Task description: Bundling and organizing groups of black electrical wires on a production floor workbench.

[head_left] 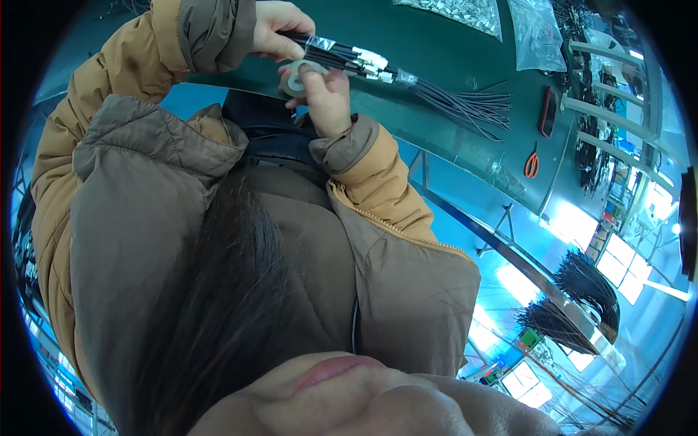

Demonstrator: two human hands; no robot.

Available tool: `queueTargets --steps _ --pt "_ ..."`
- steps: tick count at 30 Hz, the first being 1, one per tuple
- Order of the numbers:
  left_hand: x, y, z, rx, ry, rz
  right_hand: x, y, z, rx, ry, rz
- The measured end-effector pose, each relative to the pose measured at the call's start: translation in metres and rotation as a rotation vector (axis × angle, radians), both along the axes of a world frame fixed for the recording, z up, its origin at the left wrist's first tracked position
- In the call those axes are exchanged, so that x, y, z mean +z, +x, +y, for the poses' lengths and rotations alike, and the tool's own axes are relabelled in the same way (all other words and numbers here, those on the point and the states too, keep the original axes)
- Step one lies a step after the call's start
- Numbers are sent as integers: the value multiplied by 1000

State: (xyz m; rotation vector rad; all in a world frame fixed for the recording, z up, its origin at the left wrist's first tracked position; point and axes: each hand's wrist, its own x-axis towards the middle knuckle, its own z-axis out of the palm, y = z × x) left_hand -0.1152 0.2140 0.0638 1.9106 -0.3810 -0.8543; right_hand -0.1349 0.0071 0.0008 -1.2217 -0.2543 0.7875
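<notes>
L hand closed round a bundle of thin black wires w/ white connector ends, gripping it near one end so the loose tails fan out over the dark green bench top. R hand just below, fingers pinched on a small roll of clear tape, held against the bundle's underside, prob. to keep tape close to the wrap. Clear band already round bundle. Orange-handled scissors lie well apart on bench; clear plastic bags of small parts at far edge.

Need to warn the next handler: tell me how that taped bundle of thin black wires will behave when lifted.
The taped bundle of thin black wires probably flops: its loose ends splay beyond the tape. It seems light, since the left hand holds it up while the right hand holds the tape roll.
</notes>
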Motion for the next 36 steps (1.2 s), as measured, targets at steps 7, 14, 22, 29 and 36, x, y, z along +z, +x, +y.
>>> queueTargets --steps 7,14,22,29,36 --pt "-42 4 -6 98 164 -618 14 -13 -11 129 -141 87" --pt "-38 1 -7 82 187 -547 7 -18 -15 93 -196 53" --pt "-34 -2 -5 89 136 -532 2 -12 -27 -35 330 546" --pt "-14 0 -20 138 382 -511 -5 -24 -15 -97 -271 60" --pt "-72 -15 -30 246 506 -849 12 -23 -7 54 -603 -369"
